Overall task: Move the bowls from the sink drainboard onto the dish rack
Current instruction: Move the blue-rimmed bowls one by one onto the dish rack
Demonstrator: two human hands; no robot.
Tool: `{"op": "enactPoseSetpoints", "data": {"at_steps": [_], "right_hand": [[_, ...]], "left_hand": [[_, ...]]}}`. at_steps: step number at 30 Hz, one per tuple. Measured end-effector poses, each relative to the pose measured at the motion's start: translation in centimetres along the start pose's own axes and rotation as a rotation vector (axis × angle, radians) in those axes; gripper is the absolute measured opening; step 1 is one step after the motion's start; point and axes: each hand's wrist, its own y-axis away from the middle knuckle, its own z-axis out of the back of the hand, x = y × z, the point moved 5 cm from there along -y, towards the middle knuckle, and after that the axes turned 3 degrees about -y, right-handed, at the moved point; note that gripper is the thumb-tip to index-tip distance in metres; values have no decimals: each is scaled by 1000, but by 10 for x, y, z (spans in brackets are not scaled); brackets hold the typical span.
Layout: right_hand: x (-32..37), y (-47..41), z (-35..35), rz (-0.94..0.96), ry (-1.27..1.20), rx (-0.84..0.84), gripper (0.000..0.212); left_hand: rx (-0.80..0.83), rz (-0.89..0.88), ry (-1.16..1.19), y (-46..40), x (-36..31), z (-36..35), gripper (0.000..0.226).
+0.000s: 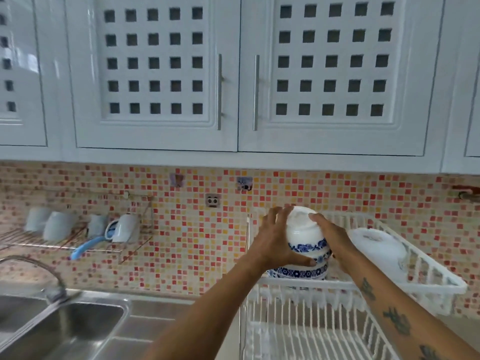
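Both hands, left hand and right hand, gripping an upturned bowl atop stacked bowls at dish rack rear; drainboard unseen, remainder unclear.

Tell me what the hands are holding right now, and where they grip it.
Both hands hold an upside-down white bowl with a blue floral band over the stacked bowls in the dish rack. The left hand and right hand clasp its opposite sides.

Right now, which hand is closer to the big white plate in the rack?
The right hand. It holds the bowls on the side by the white plate; the left hand grips their far side.
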Motion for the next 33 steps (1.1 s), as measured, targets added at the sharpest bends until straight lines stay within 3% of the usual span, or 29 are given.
{"op": "enactPoseSetpoints", "data": {"at_steps": [7, 14, 17, 27, 31, 33], "right_hand": [[-14, -11, -11, -63, -3, 80, 45], [-18, -5, -10, -47, 223, 21, 91], [-17, -2, -10, -21, 299, 12, 99], [-22, -6, -9, 8, 343, -9, 80], [-6, 9, -5, 140, 379, -119, 71], [7, 20, -1, 255, 468, -183, 57]], "left_hand": [[54, 73, -6, -1, 13, -7, 127], [126, 144, 42, -4, 20, -20, 133], [146, 168, 51, -4, 25, -24, 135], [164, 192, 57, -4, 26, -26, 133], [177, 177, -40, 4, 17, -17, 128], [194, 161, -96, 11, 12, -9, 129]]}}
